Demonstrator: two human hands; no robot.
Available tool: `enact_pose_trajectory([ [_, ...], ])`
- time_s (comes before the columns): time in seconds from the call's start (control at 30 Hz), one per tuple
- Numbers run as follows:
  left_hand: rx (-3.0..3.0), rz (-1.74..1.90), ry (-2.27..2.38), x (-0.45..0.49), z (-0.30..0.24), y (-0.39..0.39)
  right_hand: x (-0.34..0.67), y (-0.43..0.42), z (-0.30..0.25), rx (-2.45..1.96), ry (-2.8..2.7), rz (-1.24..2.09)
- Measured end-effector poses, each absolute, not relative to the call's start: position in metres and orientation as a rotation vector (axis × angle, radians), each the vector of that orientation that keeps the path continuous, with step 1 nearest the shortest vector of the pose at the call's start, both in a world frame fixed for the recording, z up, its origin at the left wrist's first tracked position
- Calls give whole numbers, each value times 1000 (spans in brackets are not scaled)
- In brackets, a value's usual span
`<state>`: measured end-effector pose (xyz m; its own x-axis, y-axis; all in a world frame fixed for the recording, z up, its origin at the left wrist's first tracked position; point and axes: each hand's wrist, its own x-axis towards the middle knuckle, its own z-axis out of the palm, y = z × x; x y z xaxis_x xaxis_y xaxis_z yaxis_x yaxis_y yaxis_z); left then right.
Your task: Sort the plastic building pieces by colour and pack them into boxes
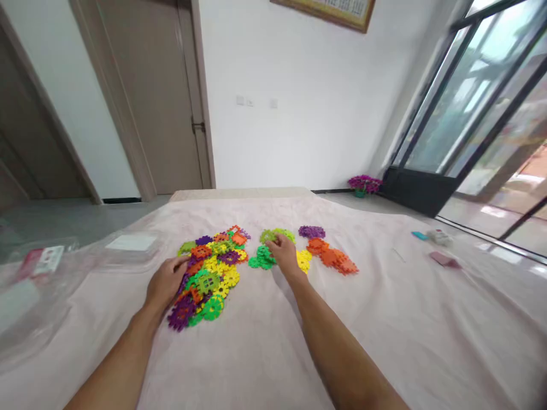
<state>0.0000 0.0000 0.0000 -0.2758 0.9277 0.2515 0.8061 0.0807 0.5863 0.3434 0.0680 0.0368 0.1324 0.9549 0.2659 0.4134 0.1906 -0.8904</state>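
A mixed heap of coloured plastic snowflake pieces [211,270] lies on the pale pink cloth [265,341]. To its right sit sorted small piles: dark green pieces [261,259], light green pieces [276,234], purple pieces [311,231], yellow pieces [304,259] and orange pieces [333,256]. My left hand [166,282] rests at the heap's left edge, fingers curled onto the pieces. My right hand [284,252] is over the green piles, fingers pinched together on a green piece.
A clear plastic bag [64,267] with a white label lies at the left. Small items, a blue one [419,235] and a dark red one [445,259], lie at the right. Doors stand behind, glass doors at right, a flower pot [364,184] on the floor.
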Motion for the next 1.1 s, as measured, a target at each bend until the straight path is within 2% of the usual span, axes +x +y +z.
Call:
enact_pose_trajectory([
  [0.23, 1772, 977, 2167, -3, -3, 1, 366, 70, 40, -1514, -1348, 451],
  [0.33, 1780, 999, 2159, -1, -3, 0, 351, 62, 41, -1443, -1555, 448],
  [0.57, 1796, 1009, 2171, -1, -2, -1, 296, 18, 48, -1202, -2160, 686],
  [0.7, 1810, 1013, 2185, -1, -1, -1, 284, 2, 49, -1232, -2398, 506],
  [1.1, 1800, 1011, 2183, -3, -4, 0, 286, 5, 44, -1365, -2405, 478],
])
